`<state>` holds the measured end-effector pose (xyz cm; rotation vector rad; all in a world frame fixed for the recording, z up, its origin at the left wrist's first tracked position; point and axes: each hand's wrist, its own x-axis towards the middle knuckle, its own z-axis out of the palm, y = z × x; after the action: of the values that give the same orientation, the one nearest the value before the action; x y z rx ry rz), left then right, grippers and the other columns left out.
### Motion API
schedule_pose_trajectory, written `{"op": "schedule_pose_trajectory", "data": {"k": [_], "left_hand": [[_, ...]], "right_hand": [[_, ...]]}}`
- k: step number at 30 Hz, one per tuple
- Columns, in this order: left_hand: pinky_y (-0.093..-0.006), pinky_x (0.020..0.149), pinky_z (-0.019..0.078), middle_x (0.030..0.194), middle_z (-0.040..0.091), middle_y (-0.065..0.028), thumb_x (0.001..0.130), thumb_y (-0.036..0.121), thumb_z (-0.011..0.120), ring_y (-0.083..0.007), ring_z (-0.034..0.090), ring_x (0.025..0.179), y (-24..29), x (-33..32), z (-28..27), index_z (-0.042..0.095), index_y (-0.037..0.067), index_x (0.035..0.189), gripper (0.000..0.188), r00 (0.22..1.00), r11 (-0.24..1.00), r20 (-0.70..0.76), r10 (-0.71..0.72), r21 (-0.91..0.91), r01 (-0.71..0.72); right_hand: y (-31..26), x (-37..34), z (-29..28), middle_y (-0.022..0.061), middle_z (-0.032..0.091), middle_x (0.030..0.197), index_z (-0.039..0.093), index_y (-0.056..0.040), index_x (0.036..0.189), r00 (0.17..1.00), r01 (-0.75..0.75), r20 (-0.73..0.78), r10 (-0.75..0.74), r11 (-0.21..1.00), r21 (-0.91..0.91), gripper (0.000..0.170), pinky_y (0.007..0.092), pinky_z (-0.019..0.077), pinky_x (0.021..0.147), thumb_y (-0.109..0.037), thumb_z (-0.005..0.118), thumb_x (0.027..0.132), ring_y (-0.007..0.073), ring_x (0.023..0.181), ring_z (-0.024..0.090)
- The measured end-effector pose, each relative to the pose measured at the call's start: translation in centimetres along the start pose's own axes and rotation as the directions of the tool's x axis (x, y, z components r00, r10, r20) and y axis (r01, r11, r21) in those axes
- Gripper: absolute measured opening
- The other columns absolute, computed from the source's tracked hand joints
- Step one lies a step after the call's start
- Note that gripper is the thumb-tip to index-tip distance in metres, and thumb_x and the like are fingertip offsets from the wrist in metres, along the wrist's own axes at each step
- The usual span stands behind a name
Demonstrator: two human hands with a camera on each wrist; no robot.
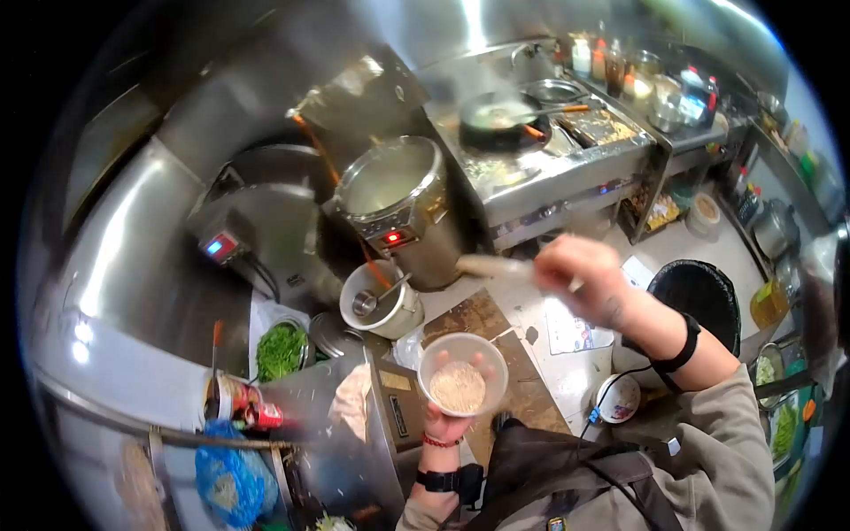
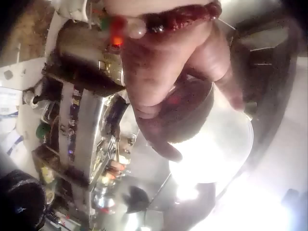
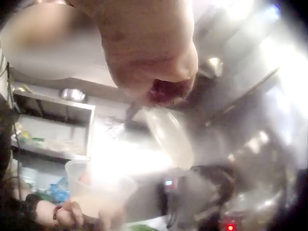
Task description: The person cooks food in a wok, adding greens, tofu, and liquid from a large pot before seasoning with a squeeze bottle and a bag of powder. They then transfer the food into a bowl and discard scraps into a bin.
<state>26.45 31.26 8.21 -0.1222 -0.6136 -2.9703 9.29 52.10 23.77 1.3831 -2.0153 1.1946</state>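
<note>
My left hand (image 1: 460, 411) holds a translucent plastic tub (image 1: 431, 354) from below, its fingers spread round the base and side. Pale, grainy stuff (image 1: 459, 388) covers the tub's bottom. In the left wrist view the same tub (image 2: 216, 144) sits in the curl of the fingers. Raised ahead and to the right of it, my right hand (image 1: 580, 274) grips one end of a pale, elongated object (image 1: 491, 266), blurred in the head view. The right wrist view shows this object (image 3: 171, 139) as smooth, translucent and rounded at its far end.
A tall steel pot (image 1: 390, 177) with a red display stands ahead, beside a white bucket (image 1: 398, 314) with a ladle in it. Further back a wok (image 1: 487, 133) steams on the stove. Green leaves (image 1: 282, 351) lie at left; a black bin (image 1: 699, 296) is at right.
</note>
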Motion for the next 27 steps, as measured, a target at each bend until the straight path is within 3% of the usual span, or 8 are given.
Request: {"op": "schedule_pose_trajectory", "data": {"k": [1, 3, 7, 8, 12, 16, 22, 27], "left_hand": [[-0.0523, 0.105, 0.0323, 0.137, 0.034, -0.0192, 0.067, 0.032, 0.08, -0.0415, 0.032, 0.128, 0.3, 2.9, -0.7, 0.034, 0.022, 0.138, 0.085, 0.999, 1.0, 0.033, -0.015, 0.012, 0.015], [-0.0526, 0.105, 0.0314, 0.137, 0.034, -0.0184, 0.066, 0.029, 0.08, -0.0408, 0.031, 0.129, 1.5, 9.9, -2.4, 0.035, 0.022, 0.138, 0.085, 0.992, 0.999, 0.119, -0.038, 0.039, 0.033], [-0.0517, 0.093, 0.0458, 0.134, 0.037, -0.0167, 0.067, 0.025, 0.08, -0.0389, 0.035, 0.126, 3.8, 24.4, -6.0, 0.035, 0.021, 0.137, 0.084, 0.967, 0.991, 0.231, -0.111, 0.095, 0.091], [-0.0502, 0.088, 0.0499, 0.134, 0.038, -0.0166, 0.069, 0.025, 0.079, -0.0376, 0.038, 0.125, 4.3, 28.6, -5.6, 0.036, 0.02, 0.136, 0.081, 0.949, 0.988, 0.294, -0.118, 0.128, 0.083], [-0.0514, 0.094, 0.0457, 0.134, 0.04, -0.0167, 0.072, 0.029, 0.077, -0.037, 0.04, 0.123, 5.8, 44.2, -5.8, 0.036, 0.014, 0.135, 0.077, 0.968, 0.967, 0.223, -0.12, 0.247, 0.063], [-0.0516, 0.096, 0.0431, 0.133, 0.041, -0.0171, 0.073, 0.031, 0.076, -0.0378, 0.039, 0.124, 5.9, 57.0, -4.8, 0.035, 0.012, 0.134, 0.076, 0.962, 0.937, 0.185, -0.203, 0.323, 0.135], [-0.0491, 0.091, 0.0479, 0.133, 0.042, -0.0148, 0.074, 0.037, 0.074, -0.0337, 0.045, 0.119, 3.1, 73.5, -5.5, 0.033, 0.017, 0.137, 0.078, 0.981, 0.866, 0.094, -0.167, 0.49, 0.101], [-0.0486, 0.092, 0.0466, 0.133, 0.042, -0.0151, 0.073, 0.038, 0.074, -0.0325, 0.047, 0.117, -0.5, 82.4, -4.7, 0.033, 0.017, 0.137, 0.079, 0.989, 0.808, 0.033, -0.145, 0.581, 0.099]], "right_hand": [[2.4, 0.1, -0.8, 0.0098, 0.056, 0.073, 0.057, -0.0011, 0.081, 0.988, -0.152, -0.038, 0.151, 0.988, -0.013, 0.011, 0.0302, 0.0468, 0.054, 0.0, 0.066, 0.075, 0.0206, 0.062, 0.057], [7.9, 0.3, -2.0, 0.0085, 0.055, 0.072, 0.058, 0.0002, 0.083, 0.96, -0.264, -0.106, 0.258, 0.963, -0.047, 0.009, 0.0271, 0.045, 0.053, 0.0, 0.064, 0.078, 0.0162, 0.06, 0.054], [17.8, -0.9, -3.8, 0.0079, 0.055, 0.072, 0.058, 0.0006, 0.084, 0.893, -0.445, -0.173, 0.416, 0.873, -0.199, 0.007, 0.0253, 0.0434, 0.053, 0.001, 0.063, 0.079, 0.0136, 0.057, 0.052], [20.1, -1.3, -4.4, 0.0078, 0.055, 0.071, 0.058, 0.0008, 0.083, 0.853, -0.518, -0.213, 0.477, 0.825, -0.225, 0.007, 0.0249, 0.0434, 0.053, 0.0, 0.064, 0.079, 0.0133, 0.057, 0.052], [25.9, -1.5, -6.0, 0.0051, 0.052, 0.062, 0.058, 0.0005, 0.079, 0.617, -0.781, -0.392, 0.682, 0.593, -0.196, 0.008, 0.0229, 0.0389, 0.051, -0.004, 0.064, 0.077, 0.0105, 0.053, 0.049], [31.3, -1.7, -7.6, 0.0091, 0.057, 0.069, 0.059, 0.0, 0.078, 0.563, -0.823, -0.445, 0.697, 0.524, -0.221, 0.009, 0.0268, 0.0439, 0.055, -0.004, 0.066, 0.074, 0.0171, 0.058, 0.055], [40.8, -2.1, -10.0, 0.0092, 0.056, 0.067, 0.058, 0.0012, 0.076, 0.433, -0.897, -0.458, 0.777, 0.423, -0.132, 0.009, 0.0255, 0.0442, 0.054, -0.003, 0.066, 0.074, 0.0156, 0.056, 0.056], [51.5, -0.4, -13.7, 0.0088, 0.056, 0.068, 0.058, 0.0025, 0.076, 0.43, -0.891, -0.441, 0.788, 0.448, -0.07, 0.008, 0.025, 0.0437, 0.053, 0.0, 0.065, 0.074, 0.0144, 0.056, 0.055]]}}
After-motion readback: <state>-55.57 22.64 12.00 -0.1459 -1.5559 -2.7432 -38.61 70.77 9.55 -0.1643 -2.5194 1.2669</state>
